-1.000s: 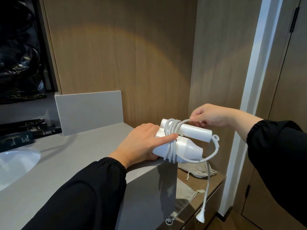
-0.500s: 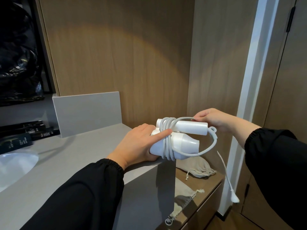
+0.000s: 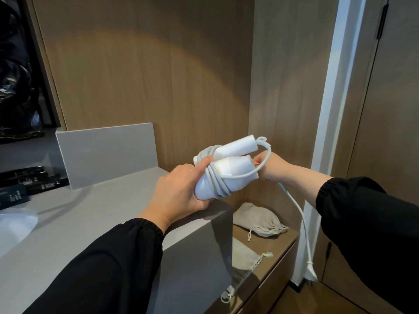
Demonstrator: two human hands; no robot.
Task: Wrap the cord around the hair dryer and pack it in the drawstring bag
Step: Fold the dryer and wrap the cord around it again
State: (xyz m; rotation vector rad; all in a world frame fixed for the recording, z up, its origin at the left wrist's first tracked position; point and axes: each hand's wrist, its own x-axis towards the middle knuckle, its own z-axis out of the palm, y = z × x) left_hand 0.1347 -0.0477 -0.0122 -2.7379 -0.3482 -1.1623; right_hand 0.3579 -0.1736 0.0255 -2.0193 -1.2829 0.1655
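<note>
A folded white hair dryer (image 3: pixel 231 171) is held above the right end of the grey counter (image 3: pixel 95 214). My left hand (image 3: pixel 179 191) grips its rear body, index finger pressed over several white cord loops (image 3: pixel 217 186). My right hand (image 3: pixel 269 167) sits behind the nozzle end and holds the cord, partly hidden by the dryer. The loose cord drops down to the plug (image 3: pixel 311 271), which hangs near the floor. A beige drawstring bag (image 3: pixel 258 219) lies on the lower wooden shelf, and a second flat bag (image 3: pixel 243 259) lies in front of it.
Wood panel walls close in behind and to the right. A white door frame (image 3: pixel 326 109) stands at the right. A basin (image 3: pixel 15 225) and dark boxes (image 3: pixel 25 180) sit at the counter's left. A grey upstand (image 3: pixel 106 152) rises at the counter's back.
The dryer has tilted with its handle end raised. My right hand went from on top of the handle down behind the nozzle with the cord. The plug swung down toward the floor.
</note>
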